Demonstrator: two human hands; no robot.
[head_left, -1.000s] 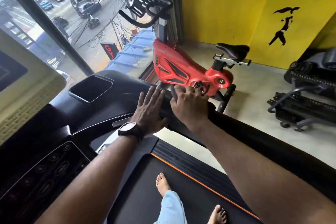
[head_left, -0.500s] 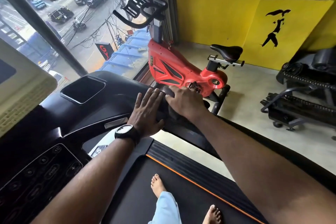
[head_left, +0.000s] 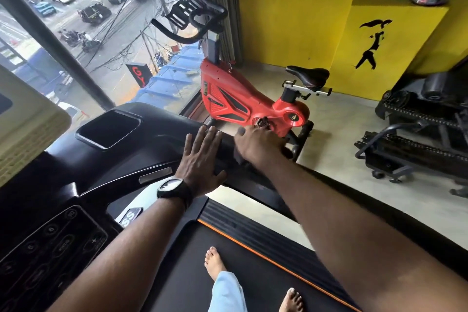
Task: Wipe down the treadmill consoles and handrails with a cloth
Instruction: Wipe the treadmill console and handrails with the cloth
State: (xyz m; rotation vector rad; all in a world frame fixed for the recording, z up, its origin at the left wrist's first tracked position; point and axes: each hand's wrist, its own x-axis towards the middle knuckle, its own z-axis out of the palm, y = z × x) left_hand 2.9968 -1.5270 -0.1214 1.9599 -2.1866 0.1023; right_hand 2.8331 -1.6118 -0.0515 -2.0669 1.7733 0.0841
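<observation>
fingers straight, left hand lies flat on handrail; right hand grips cloth.

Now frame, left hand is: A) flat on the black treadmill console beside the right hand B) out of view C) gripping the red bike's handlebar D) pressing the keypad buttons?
A: the left hand lies flat with straight fingers on the black console, close beside the right hand, which holds a dark cloth.
</observation>
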